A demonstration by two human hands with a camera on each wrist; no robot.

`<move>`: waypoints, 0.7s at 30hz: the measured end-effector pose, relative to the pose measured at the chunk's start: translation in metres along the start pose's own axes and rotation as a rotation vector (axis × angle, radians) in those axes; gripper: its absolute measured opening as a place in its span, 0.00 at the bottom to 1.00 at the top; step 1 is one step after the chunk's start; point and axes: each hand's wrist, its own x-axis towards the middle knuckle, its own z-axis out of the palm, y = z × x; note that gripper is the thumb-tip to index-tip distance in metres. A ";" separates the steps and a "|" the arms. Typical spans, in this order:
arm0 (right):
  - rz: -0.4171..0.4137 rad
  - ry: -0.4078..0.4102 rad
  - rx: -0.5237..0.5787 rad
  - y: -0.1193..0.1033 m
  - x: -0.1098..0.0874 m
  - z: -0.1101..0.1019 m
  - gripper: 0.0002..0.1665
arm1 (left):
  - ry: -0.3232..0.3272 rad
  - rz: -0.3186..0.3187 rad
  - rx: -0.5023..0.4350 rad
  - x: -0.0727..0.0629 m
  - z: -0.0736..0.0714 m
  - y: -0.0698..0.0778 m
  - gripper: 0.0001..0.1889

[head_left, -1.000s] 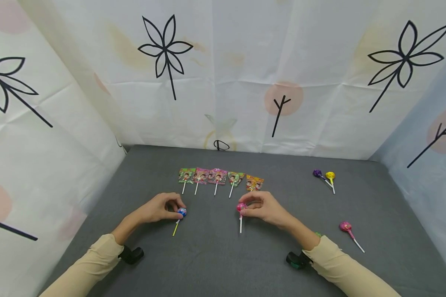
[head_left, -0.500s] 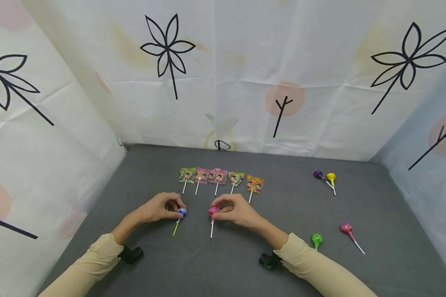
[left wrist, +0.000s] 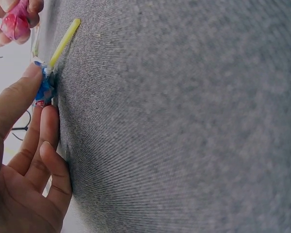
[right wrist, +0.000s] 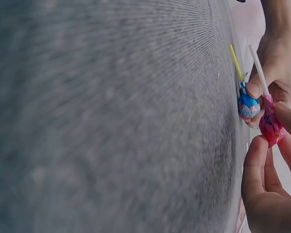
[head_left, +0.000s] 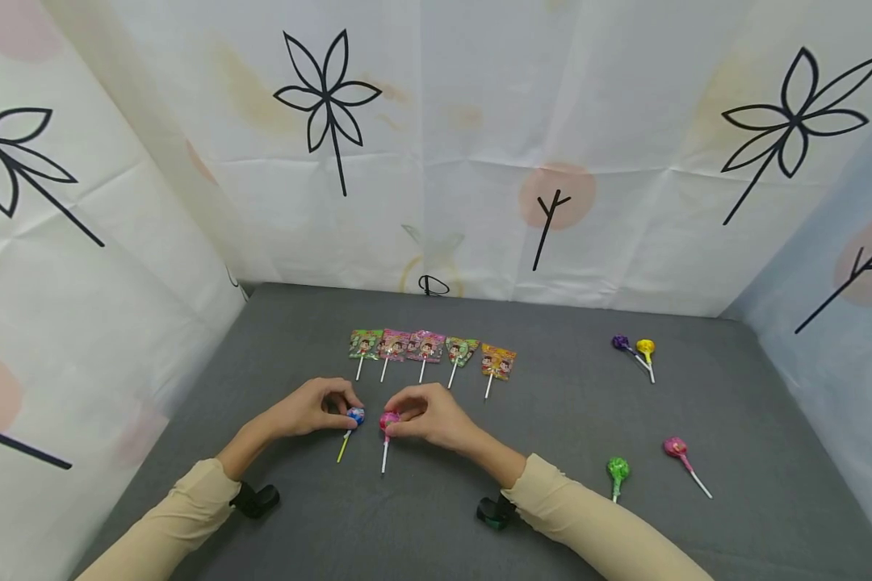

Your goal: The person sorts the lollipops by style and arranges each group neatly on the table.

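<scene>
My left hand (head_left: 311,409) pinches the blue-wrapped head of a lollipop (head_left: 356,415) between thumb and fingers. Its yellow stick (left wrist: 64,44) points toward me along the grey table. Just to the right, my right hand (head_left: 432,415) pinches a pink lollipop (head_left: 388,420) by its head, with the white stick (head_left: 384,457) pointing toward me. In the right wrist view the pink wrapper (right wrist: 271,127) shows between thumb and fingertips, close to the blue lollipop (right wrist: 249,106). A small gap separates the two lollipops in the head view.
Behind the hands lies a row of several flat lollipops in printed wrappers (head_left: 425,345), the orange one (head_left: 497,362) at its right end. To the right are a purple lollipop (head_left: 621,343), a yellow one (head_left: 646,348), a green one (head_left: 618,470) and another pink one (head_left: 675,447).
My right hand has moved left with the pink lollipop, closer to the blue one. The green lollipop and the orange one have come out from behind the right arm and hand. My left hand stays put.
</scene>
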 end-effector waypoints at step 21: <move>0.007 0.050 -0.211 -0.001 0.022 0.021 0.11 | 0.005 0.002 -0.019 0.001 -0.001 0.006 0.07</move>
